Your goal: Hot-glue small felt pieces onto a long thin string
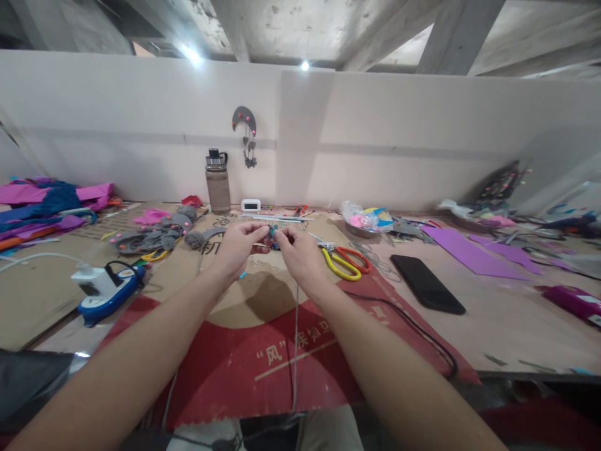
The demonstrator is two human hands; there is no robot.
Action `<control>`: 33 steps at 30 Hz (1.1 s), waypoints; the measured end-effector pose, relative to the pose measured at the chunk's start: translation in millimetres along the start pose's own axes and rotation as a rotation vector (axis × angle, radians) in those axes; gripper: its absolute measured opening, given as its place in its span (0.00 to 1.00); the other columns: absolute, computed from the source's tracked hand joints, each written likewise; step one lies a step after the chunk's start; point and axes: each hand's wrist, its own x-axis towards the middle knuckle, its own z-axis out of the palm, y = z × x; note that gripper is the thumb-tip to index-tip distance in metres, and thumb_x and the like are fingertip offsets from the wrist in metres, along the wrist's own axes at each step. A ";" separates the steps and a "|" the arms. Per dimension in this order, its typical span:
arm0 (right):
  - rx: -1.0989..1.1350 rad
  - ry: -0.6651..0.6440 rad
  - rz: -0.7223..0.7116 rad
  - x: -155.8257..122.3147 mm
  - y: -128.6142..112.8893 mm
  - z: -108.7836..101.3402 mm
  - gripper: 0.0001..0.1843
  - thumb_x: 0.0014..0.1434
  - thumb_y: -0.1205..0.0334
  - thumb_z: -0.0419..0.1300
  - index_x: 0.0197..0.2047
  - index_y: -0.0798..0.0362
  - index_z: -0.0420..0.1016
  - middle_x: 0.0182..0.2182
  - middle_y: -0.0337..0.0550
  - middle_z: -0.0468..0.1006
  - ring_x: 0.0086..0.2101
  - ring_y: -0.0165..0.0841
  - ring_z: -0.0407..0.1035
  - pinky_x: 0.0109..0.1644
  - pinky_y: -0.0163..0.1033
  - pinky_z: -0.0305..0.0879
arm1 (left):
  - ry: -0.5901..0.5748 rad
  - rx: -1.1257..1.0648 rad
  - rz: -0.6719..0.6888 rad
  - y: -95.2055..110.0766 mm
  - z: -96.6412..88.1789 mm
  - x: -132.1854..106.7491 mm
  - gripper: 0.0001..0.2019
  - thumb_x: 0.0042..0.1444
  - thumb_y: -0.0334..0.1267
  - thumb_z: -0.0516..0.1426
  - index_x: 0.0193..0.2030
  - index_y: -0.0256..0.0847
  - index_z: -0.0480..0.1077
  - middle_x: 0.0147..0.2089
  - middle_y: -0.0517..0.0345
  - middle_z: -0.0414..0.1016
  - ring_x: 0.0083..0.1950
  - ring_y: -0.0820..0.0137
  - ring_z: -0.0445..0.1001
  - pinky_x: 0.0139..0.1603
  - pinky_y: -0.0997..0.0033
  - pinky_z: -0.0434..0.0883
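Both my hands meet above the middle of the cardboard-covered table. My left hand (pixel 238 245) pinches a thin pale stick with a small teal piece (pixel 271 232) at its tip. My right hand (pixel 300 252) pinches the same teal piece from the other side. A thin grey wire (pixel 295 338) hangs down from between my hands toward the table's front edge. What the teal piece is, I cannot make out.
Yellow and orange scissors (pixel 344 259) and a black phone (pixel 426 283) lie right of my hands. A blue-white power strip (pixel 106 288) sits at the left, grey felt pieces (pixel 154 237) and a water bottle (pixel 218 181) behind. Purple sheets (pixel 474 250) lie at the right.
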 end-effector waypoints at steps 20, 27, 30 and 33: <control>-0.097 -0.040 -0.085 -1.4 -1.3 2.0 0.11 0.58 0.59 0.51 0.29 0.54 0.71 0.26 0.40 0.73 0.28 0.29 0.63 0.34 0.34 0.54 | 0.028 0.074 -0.001 -4.4 -2.1 2.6 0.11 0.43 0.41 0.62 0.31 0.35 0.72 0.28 0.57 0.71 0.26 0.76 0.69 0.24 0.75 0.69; -0.071 -0.071 -0.068 -0.3 0.7 2.1 0.16 0.58 0.56 0.49 0.27 0.54 0.72 0.23 0.38 0.72 0.26 0.29 0.62 0.31 0.34 0.52 | 0.076 0.043 -0.008 -5.2 -2.3 4.3 0.11 0.42 0.40 0.62 0.30 0.35 0.71 0.26 0.59 0.70 0.25 0.76 0.68 0.23 0.76 0.68; -0.039 -0.070 -0.015 0.7 2.1 1.7 0.17 0.58 0.55 0.49 0.27 0.54 0.73 0.21 0.37 0.70 0.24 0.28 0.61 0.30 0.34 0.51 | 0.056 0.034 -0.014 -4.2 -0.6 3.0 0.11 0.41 0.40 0.63 0.29 0.35 0.71 0.27 0.57 0.71 0.25 0.76 0.68 0.23 0.76 0.68; -0.043 -0.057 0.041 1.3 2.5 1.4 0.17 0.57 0.54 0.50 0.26 0.54 0.73 0.20 0.36 0.70 0.23 0.27 0.60 0.29 0.34 0.51 | 0.046 0.048 -0.008 -3.7 0.9 1.1 0.10 0.42 0.40 0.62 0.29 0.35 0.71 0.27 0.58 0.71 0.26 0.76 0.68 0.24 0.76 0.68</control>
